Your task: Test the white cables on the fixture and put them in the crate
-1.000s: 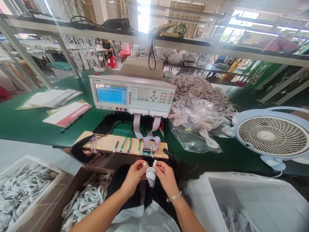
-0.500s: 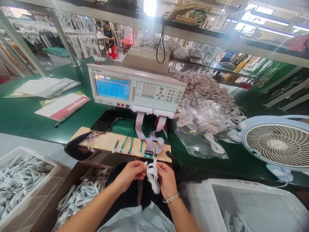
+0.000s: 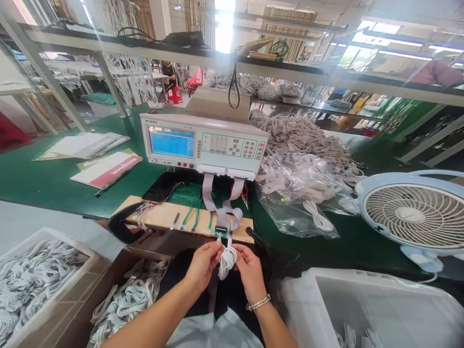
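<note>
Cable bundle point(image 3: 226, 259), white, coiled, held between both hands at the near edge of the wooden board point(image 3: 163, 213), its two plug ends raised to the board's front edge. Tester point(image 3: 205, 143), blue screen lit, behind the board on the green bench point(image 3: 39, 183). Fan point(image 3: 411, 212), far right. Left hand point(image 3: 203, 264), fingers pinching one plug. Right hand point(image 3: 249, 270), fingers gripping the coil and the other plug.

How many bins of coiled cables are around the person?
3: a white bin at far left, a brown box beside it near the left hand, and a white bin at right. Others may sit out of frame.
</note>
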`<state>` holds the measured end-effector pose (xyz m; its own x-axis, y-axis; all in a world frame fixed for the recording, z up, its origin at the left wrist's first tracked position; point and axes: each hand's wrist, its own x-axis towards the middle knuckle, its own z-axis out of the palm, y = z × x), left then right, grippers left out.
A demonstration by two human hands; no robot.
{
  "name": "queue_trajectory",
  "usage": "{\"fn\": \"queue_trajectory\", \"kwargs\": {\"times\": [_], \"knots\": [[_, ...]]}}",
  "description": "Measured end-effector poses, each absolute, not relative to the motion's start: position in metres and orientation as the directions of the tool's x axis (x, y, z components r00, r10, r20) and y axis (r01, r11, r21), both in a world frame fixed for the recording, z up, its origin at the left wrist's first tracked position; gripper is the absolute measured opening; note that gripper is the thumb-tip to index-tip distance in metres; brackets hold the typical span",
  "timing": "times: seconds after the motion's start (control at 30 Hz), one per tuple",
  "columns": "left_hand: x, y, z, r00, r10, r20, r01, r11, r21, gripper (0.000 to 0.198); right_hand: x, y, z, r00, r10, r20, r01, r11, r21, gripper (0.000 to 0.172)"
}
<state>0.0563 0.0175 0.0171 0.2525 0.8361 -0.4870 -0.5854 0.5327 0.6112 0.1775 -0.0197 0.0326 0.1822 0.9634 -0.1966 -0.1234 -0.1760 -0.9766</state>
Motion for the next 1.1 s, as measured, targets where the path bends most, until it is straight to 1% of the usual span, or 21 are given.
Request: {"fn": "queue_trajectory", "kwargs": {"times": [0.07, 0.2, 0.27, 0.37, 0.47, 0.53, 0.6, 0.7, 0.87, 1.0, 1.1], "knots": [[0.057, 0.017, 0.016, 0.248, 0.832, -0.496, -0.58, 0.538, 0.612, 0.019, 0.177, -0.02, 0.031, 0.166, 0.965, -0.202, -0.157, -0.176, -0.972, 0.028], [0.06, 0.017, 0.019, 0.184, 0.849, -0.496, -0.572, 0.503, 0.648, 0.022, 0.177, -0.018, 0.028, 0.135, 0.968, -0.212, -0.182, -0.186, -0.966, 0.027], [0.062, 0.019, 0.021, 0.196, 0.851, -0.488, -0.587, 0.5, 0.636, 0.022, 0.177, -0.017, 0.027, 0.133, 0.966, -0.219, -0.186, -0.193, -0.963, 0.027], [0.06, 0.023, 0.021, 0.252, 0.835, -0.489, -0.591, 0.533, 0.606, 0.02, 0.175, -0.015, 0.027, 0.129, 0.963, -0.236, -0.187, -0.21, -0.96, 0.029], [0.053, 0.028, 0.023, 0.342, 0.818, -0.463, -0.552, 0.573, 0.605, 0.022, 0.174, -0.011, 0.026, 0.13, 0.955, -0.266, -0.191, -0.239, -0.952, 0.033], [0.05, 0.032, 0.026, 0.421, 0.787, -0.452, -0.5, 0.617, 0.608, 0.028, 0.174, -0.007, 0.024, 0.127, 0.946, -0.298, -0.201, -0.27, -0.942, 0.036], [0.05, 0.036, 0.028, 0.461, 0.755, -0.465, -0.462, 0.652, 0.601, 0.037, 0.175, -0.001, 0.019, 0.113, 0.937, -0.331, -0.204, -0.304, -0.931, 0.038], [0.053, 0.041, 0.028, 0.438, 0.76, -0.479, -0.451, 0.647, 0.614, 0.043, 0.176, 0.006, 0.012, 0.078, 0.93, -0.36, -0.162, -0.345, -0.925, 0.041], [0.057, 0.045, 0.023, 0.377, 0.818, -0.434, -0.418, 0.568, 0.709, 0.044, 0.174, 0.011, 0.011, 0.108, 0.926, -0.363, -0.079, -0.356, -0.931, 0.049], [0.057, 0.046, 0.022, 0.345, 0.84, -0.418, -0.398, 0.534, 0.746, 0.045, 0.173, 0.014, 0.019, 0.104, 0.923, -0.37, -0.057, -0.366, -0.929, 0.053], [0.059, 0.044, 0.026, 0.324, 0.853, -0.41, -0.399, 0.516, 0.758, 0.044, 0.171, 0.013, 0.021, 0.106, 0.931, -0.348, -0.068, -0.342, -0.937, 0.053]]}}
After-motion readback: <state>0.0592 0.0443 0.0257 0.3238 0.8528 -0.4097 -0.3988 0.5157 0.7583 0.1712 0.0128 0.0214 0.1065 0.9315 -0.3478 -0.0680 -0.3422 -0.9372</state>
